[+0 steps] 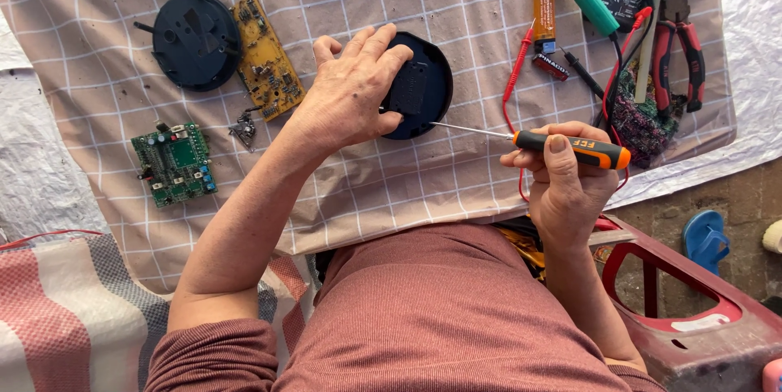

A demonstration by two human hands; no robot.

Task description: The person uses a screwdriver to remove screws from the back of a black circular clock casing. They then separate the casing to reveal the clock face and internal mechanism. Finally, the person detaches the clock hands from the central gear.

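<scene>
At centre of the checked cloth [342,196], a round black housing [428,86], pinned flat under the left hand [354,90], fingers spread over its nine o'clock half. From three o'clock, an orange-handled screwdriver [570,149], pinched in the closed right hand [566,176]. Long axis nearly level, handle at three o'clock, tip pointing to nine o'clock, touching the housing's lower edge beside the left thumb. Left hand nearer the housing.
</scene>
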